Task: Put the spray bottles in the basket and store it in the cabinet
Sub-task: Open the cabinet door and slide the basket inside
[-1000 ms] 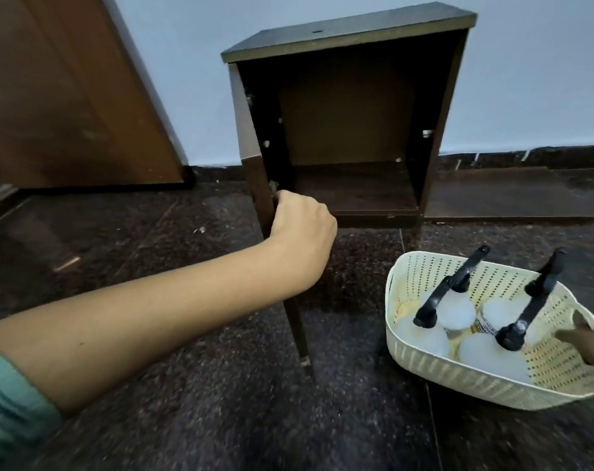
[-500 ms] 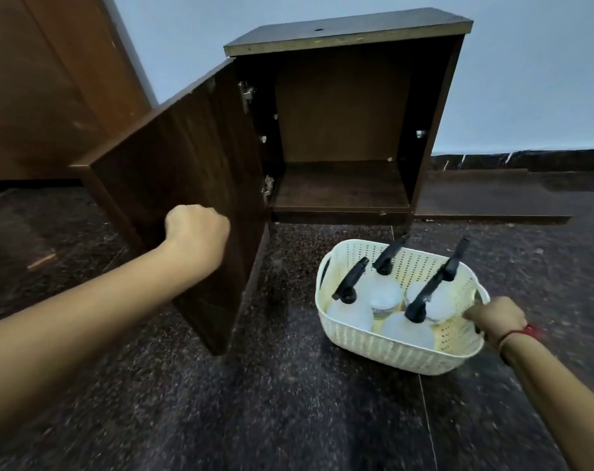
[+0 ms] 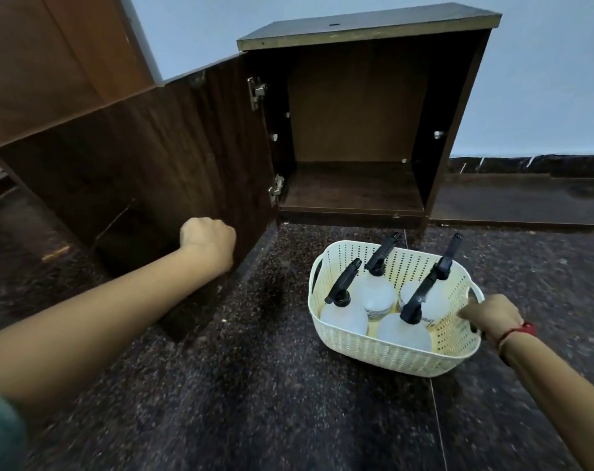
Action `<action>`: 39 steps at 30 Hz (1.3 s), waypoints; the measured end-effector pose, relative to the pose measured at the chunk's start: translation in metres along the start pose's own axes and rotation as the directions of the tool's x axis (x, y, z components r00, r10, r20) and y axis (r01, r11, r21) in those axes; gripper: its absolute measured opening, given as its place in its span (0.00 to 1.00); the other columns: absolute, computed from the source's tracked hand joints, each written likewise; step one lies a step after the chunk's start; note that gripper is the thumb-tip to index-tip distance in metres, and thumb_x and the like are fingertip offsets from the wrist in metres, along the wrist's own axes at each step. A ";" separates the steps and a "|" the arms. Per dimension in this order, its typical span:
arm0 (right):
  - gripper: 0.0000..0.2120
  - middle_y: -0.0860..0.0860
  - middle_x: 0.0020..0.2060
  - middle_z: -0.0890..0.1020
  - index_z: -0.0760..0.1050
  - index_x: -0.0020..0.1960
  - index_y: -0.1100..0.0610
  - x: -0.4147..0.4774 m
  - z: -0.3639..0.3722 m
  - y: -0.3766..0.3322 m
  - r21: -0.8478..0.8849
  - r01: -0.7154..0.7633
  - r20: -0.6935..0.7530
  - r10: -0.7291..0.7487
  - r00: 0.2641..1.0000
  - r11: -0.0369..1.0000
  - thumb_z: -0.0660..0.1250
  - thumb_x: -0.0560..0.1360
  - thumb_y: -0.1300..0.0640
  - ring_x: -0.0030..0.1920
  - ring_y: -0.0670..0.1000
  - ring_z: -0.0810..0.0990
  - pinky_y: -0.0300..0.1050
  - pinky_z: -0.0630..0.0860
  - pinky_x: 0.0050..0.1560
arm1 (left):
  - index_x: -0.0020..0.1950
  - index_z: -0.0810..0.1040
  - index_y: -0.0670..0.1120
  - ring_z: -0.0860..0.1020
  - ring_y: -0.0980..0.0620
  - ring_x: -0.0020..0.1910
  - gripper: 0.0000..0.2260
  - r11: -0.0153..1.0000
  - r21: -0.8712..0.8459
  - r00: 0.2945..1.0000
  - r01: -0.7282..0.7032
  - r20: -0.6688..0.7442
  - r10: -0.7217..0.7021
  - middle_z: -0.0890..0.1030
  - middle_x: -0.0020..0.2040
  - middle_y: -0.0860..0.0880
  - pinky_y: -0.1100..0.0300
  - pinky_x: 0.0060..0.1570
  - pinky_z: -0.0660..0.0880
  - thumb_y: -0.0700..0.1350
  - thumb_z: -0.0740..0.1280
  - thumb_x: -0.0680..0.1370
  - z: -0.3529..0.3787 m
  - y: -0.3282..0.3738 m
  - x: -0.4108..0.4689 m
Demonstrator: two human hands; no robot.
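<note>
- My left hand (image 3: 208,240) is clenched on the edge of the cabinet door (image 3: 146,158), holding it wide open.
- My right hand (image 3: 489,316) grips the right handle of the basket (image 3: 390,351), which sits on the floor (image 3: 271,402) before the cabinet (image 3: 356,107).
- Four spray bottles (image 3: 373,294) stand inside; I judge the load moderate and top-heavy.
- The perforated plastic likely flexes, so a level lift by both handles is advisable.

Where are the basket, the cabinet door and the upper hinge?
basket (image 3: 387,353): head view, on its near woven wall.
cabinet door (image 3: 146,154): head view, on the middle of the open panel.
upper hinge (image 3: 255,91): head view, on the metal arm at the door's top inner edge.
</note>
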State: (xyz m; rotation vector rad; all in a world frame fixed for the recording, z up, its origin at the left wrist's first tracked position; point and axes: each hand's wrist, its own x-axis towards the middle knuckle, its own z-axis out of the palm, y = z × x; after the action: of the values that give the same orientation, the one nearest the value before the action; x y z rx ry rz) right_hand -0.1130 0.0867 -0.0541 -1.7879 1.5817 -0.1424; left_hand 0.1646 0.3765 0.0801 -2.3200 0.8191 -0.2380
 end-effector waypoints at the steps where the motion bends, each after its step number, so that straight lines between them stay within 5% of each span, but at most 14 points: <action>1: 0.10 0.66 0.43 0.82 0.78 0.47 0.72 0.001 0.001 0.000 -0.002 0.000 0.005 0.000 1.000 1.000 0.70 0.70 0.64 0.44 0.62 0.81 0.48 0.72 0.38 | 0.57 0.77 0.47 0.79 0.47 0.52 0.13 1.000 -0.020 1.000 -0.017 -0.016 0.017 0.80 0.54 0.49 0.56 0.37 0.73 0.51 0.63 0.77 0.000 0.006 0.003; 5: 0.10 0.64 0.41 0.82 0.78 0.43 0.70 0.009 0.001 0.001 -0.025 -0.002 0.047 0.003 0.999 1.000 0.71 0.71 0.62 0.39 0.59 0.79 0.45 0.71 0.34 | 0.59 0.74 0.45 0.80 0.46 0.52 0.15 0.994 -0.091 0.995 -0.067 -0.076 0.060 0.80 0.54 0.49 0.57 0.36 0.71 0.52 0.63 0.77 -0.003 0.023 0.015; 8: 0.10 0.61 0.35 0.81 0.78 0.38 0.68 0.017 0.000 -0.002 -0.033 -0.005 0.048 0.007 0.999 0.999 0.72 0.70 0.60 0.32 0.57 0.77 0.44 0.71 0.32 | 0.61 0.72 0.45 0.79 0.45 0.54 0.26 0.952 -0.304 0.999 -0.038 -0.016 0.035 0.80 0.56 0.46 0.57 0.39 0.70 0.64 0.60 0.75 -0.002 0.032 0.021; 9: 0.10 0.60 0.32 0.80 0.77 0.36 0.67 0.020 0.000 -0.004 -0.036 -0.005 0.043 0.006 0.999 0.999 0.72 0.70 0.60 0.29 0.56 0.76 0.42 0.69 0.29 | 0.63 0.71 0.45 0.78 0.44 0.56 0.30 0.880 -0.475 0.997 0.000 0.063 0.034 0.78 0.59 0.45 0.56 0.42 0.72 0.67 0.58 0.74 0.002 0.040 0.020; 11: 0.10 0.59 0.28 0.79 0.77 0.34 0.66 0.024 0.002 -0.012 -0.025 -0.002 0.042 0.003 0.999 1.000 0.72 0.69 0.61 0.26 0.54 0.75 0.40 0.68 0.26 | 0.71 0.65 0.44 0.76 0.42 0.59 0.36 0.564 -0.803 0.933 0.195 0.329 0.146 0.72 0.67 0.42 0.52 0.49 0.75 0.69 0.55 0.74 0.015 0.066 0.016; 13: 0.09 0.59 0.27 0.80 0.77 0.35 0.66 0.028 0.006 -0.022 -0.025 -0.001 0.049 0.003 0.999 1.000 0.72 0.70 0.61 0.26 0.54 0.76 0.40 0.69 0.25 | 0.75 0.56 0.45 0.73 0.39 0.62 0.36 0.245 -0.862 0.796 0.444 0.505 0.334 0.65 0.72 0.42 0.47 0.53 0.75 0.67 0.55 0.76 0.032 0.098 0.008; 15: 0.09 0.58 0.27 0.79 0.77 0.35 0.65 0.033 0.010 -0.033 -0.034 -0.009 0.059 0.011 0.998 0.999 0.72 0.70 0.61 0.26 0.54 0.76 0.41 0.69 0.26 | 0.73 0.60 0.48 0.75 0.39 0.60 0.29 0.101 -0.838 0.720 0.536 0.517 0.463 0.69 0.70 0.42 0.45 0.53 0.75 0.63 0.53 0.78 0.048 0.124 0.006; 17: 0.09 0.58 0.28 0.79 0.78 0.37 0.66 0.037 0.015 -0.042 -0.045 -0.017 0.083 0.021 0.996 0.999 0.72 0.70 0.60 0.27 0.54 0.75 0.42 0.70 0.27 | 0.64 0.71 0.48 0.79 0.44 0.49 0.19 -0.021 -0.852 0.762 0.523 0.456 0.461 0.80 0.56 0.45 0.50 0.47 0.79 0.58 0.53 0.81 0.058 0.135 0.011; 20: 0.09 0.59 0.32 0.81 0.78 0.40 0.67 0.043 0.023 -0.054 -0.045 -0.015 0.098 0.019 0.995 0.999 0.72 0.71 0.60 0.30 0.55 0.77 0.45 0.73 0.31 | 0.49 0.76 0.50 0.80 0.52 0.39 0.12 -0.183 -0.870 0.866 0.458 0.390 0.312 0.81 0.41 0.52 0.55 0.34 0.82 0.49 0.54 0.82 0.067 0.136 0.027; 23: 0.09 0.61 0.38 0.83 0.76 0.39 0.64 0.050 0.027 -0.073 -0.054 0.012 0.091 -0.007 0.996 0.998 0.70 0.72 0.59 0.39 0.58 0.82 0.49 0.78 0.38 | 0.46 0.77 0.48 0.81 0.51 0.36 0.13 -0.207 -0.894 0.913 0.398 0.362 0.189 0.81 0.39 0.50 0.56 0.28 0.81 0.46 0.55 0.82 0.066 0.130 0.046; 27: 0.10 0.63 0.40 0.83 0.77 0.44 0.68 0.073 0.022 -0.106 -0.021 0.068 0.079 -0.067 0.995 0.997 0.69 0.74 0.59 0.39 0.59 0.82 0.47 0.75 0.33 | 0.48 0.76 0.46 0.80 0.50 0.34 0.11 -0.164 -0.946 0.959 0.280 0.267 0.096 0.79 0.39 0.49 0.58 0.24 0.79 0.44 0.54 0.82 0.053 0.115 0.087; 35: 0.09 0.59 0.33 0.78 0.73 0.35 0.64 0.135 0.001 -0.197 0.050 0.178 0.012 -0.179 0.984 0.983 0.71 0.71 0.65 0.36 0.58 0.79 0.47 0.76 0.33 | 0.41 0.77 0.48 0.81 0.49 0.36 0.13 -0.190 -0.962 0.979 0.197 0.180 0.099 0.81 0.40 0.48 0.59 0.24 0.78 0.42 0.55 0.80 0.004 0.084 0.182; 39: 0.06 0.58 0.33 0.78 0.75 0.39 0.66 0.157 -0.002 -0.226 0.017 0.224 -0.021 -0.223 0.975 0.975 0.71 0.71 0.64 0.33 0.55 0.75 0.43 0.70 0.30 | 0.51 0.79 0.41 0.81 0.45 0.36 0.13 -0.187 -0.959 0.977 0.211 0.202 0.070 0.82 0.46 0.42 0.56 0.26 0.80 0.40 0.56 0.78 -0.010 0.088 0.225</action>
State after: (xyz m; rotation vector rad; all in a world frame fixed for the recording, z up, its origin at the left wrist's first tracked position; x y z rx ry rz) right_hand 0.1076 -0.0613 0.0195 -1.9508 1.3833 -0.2809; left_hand 0.2946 0.1814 0.0215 -3.8235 0.8560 1.1219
